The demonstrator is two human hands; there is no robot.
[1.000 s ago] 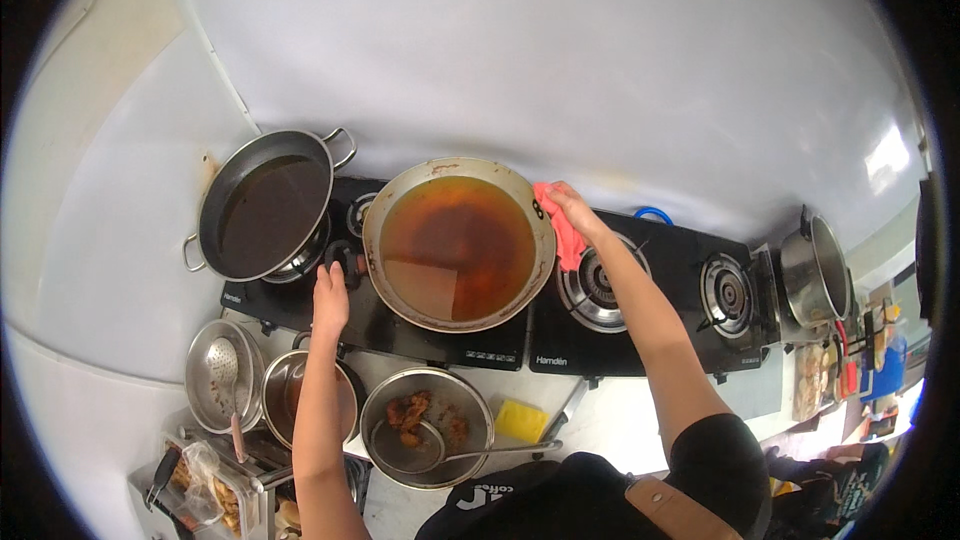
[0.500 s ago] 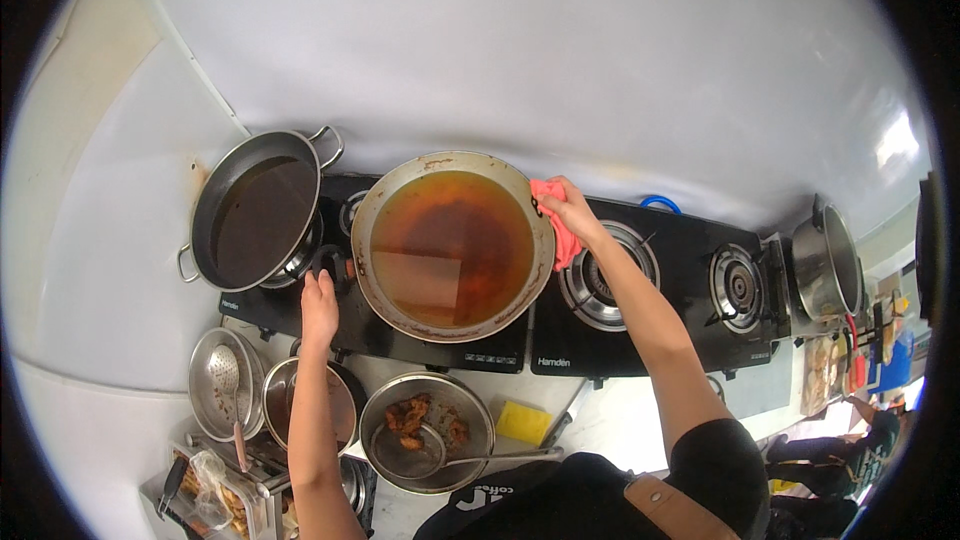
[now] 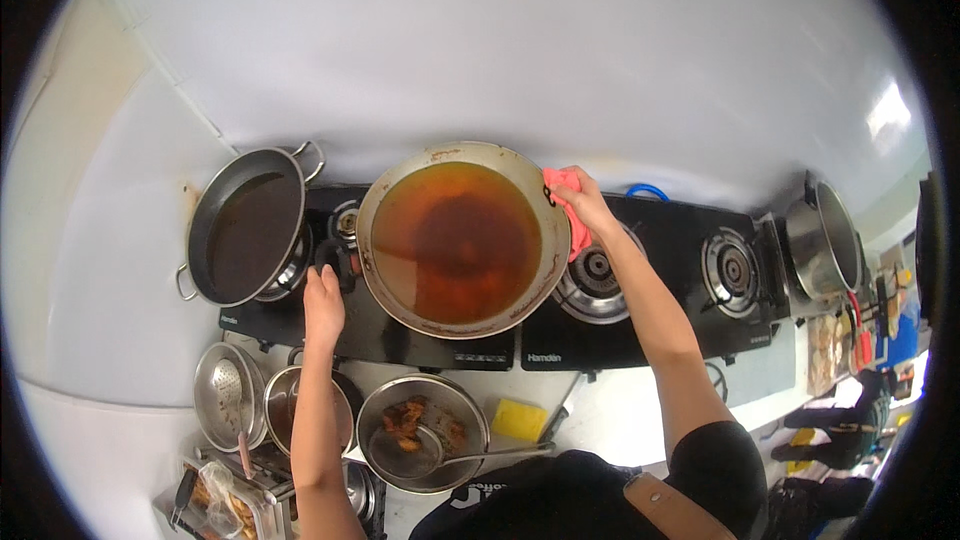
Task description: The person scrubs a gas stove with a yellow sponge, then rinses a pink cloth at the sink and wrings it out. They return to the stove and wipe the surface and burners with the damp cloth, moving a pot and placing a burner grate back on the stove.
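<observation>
A wide metal pan [image 3: 553, 285] of orange-brown oil, darker in the middle, is held between my two hands over the left black gas stove [image 3: 400, 348]. My left hand [image 3: 323, 306] is closed at the black handle [image 3: 333, 258] on the pan's left side, its fingertips partly hidden. My right hand [image 3: 585, 202] pinches a pink cloth [image 3: 575, 238] against the opposite rim. Close to my left hand, a dark two-handled pan [image 3: 248, 245] with dark liquid sits on the stove's left end.
Right of the pan is a second gas stove [image 3: 640, 345] with burners. A tall steel pot [image 3: 822, 240] stands beyond it. Nearer me are a bowl [image 3: 478, 460] with a strainer and fried pieces, a yellow sponge [image 3: 520, 420], a smaller pot [image 3: 345, 410], and a colander [image 3: 205, 405] with a skimmer.
The oil pan has shifted slightly right over the stove and looks a little larger, with both hands following it. My view has also shifted slightly.
</observation>
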